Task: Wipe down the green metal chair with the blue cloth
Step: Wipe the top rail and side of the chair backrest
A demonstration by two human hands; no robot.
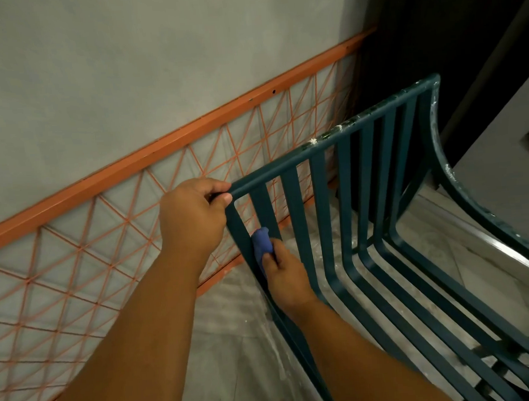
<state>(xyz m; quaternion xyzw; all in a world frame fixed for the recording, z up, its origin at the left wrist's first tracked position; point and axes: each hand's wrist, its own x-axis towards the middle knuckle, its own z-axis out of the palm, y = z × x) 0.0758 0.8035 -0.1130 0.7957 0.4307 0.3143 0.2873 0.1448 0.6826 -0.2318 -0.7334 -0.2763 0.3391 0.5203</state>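
Observation:
A dark green metal chair (381, 192) with curved slats fills the right half of the view, its backrest top rail speckled with white flecks. My left hand (192, 214) grips the left corner of that top rail. My right hand (285, 277) holds a small bunched blue cloth (261, 242) pressed against the leftmost upright slat, a little below the left hand. Part of the cloth is hidden under my fingers.
An orange metal frame with diagonal wire lattice (103, 243) leans along the grey wall on the left, close behind the chair. Clear plastic sheeting (233, 312) covers the floor under the chair. A dark opening (433, 32) lies at the upper right.

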